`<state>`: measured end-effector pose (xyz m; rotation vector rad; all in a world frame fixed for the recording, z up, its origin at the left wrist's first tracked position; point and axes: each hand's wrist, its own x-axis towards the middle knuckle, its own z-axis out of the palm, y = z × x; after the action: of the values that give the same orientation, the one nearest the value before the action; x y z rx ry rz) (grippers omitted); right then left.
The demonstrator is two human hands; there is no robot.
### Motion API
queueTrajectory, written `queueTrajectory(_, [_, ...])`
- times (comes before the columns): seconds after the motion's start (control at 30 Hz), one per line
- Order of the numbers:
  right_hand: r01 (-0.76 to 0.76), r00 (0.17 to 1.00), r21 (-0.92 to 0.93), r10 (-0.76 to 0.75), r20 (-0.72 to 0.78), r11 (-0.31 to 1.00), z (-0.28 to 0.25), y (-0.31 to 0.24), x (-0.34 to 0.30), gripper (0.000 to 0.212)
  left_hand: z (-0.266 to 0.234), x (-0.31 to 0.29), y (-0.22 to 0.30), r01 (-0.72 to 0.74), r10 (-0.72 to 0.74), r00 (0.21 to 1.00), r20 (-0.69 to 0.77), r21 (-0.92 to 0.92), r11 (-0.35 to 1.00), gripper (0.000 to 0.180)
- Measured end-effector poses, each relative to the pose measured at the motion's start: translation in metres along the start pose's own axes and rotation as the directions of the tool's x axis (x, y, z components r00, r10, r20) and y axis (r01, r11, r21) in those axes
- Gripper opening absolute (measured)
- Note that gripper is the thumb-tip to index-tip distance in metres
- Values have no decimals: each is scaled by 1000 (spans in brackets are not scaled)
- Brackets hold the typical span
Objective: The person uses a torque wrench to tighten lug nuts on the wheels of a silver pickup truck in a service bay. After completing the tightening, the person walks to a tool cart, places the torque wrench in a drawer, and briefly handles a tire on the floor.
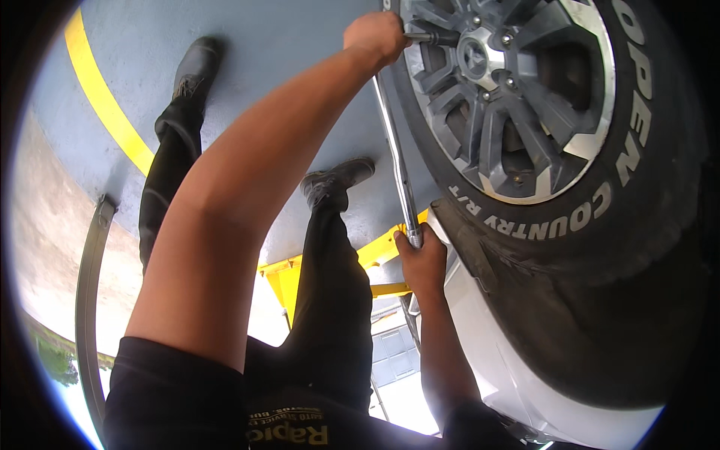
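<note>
Wrench (397, 161) runs lengthwise from wheel hub (480, 56) toward right hand (421, 262).

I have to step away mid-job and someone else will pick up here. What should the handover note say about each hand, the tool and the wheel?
Left hand: at the head end of the long wrench, steadying the socket against the wheel hub.
Right hand: gripped around the far end of the wrench handle.
The wheel sits mounted in its tire on the white vehicle.
Done: the wrench is seated at one lug nut.
Left: several lug nuts show in place around the hub; how tight they are cannot be seen.
</note>
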<state>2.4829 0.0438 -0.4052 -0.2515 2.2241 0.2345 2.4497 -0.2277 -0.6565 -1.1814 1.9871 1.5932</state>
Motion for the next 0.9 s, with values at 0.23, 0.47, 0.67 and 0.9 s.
queueTrajectory(0.23, [36, 995, -136, -48, -89, 990, 68, 66, 49, 22, 11, 1, 7, 25, -31, 996, 86, 75, 997, 46])
queueTrajectory(0.47, [78, 991, -163, -95, -99, 983, 61, 58, 49, 25, 10, 2, -2, 2, -37, 986, 161, 211, 977, 49])
queueTrajectory(0.67, [101, 988, -128, -114, -100, 987, 68, 64, 51, 26, 17, -9, 0, 35, -60, 988, 142, 172, 984, 45])
queueTrajectory(0.9, [76, 991, -142, -90, -97, 987, 62, 56, 50, 25, 2, -6, 3, 35, -51, 990, 128, 120, 992, 44])
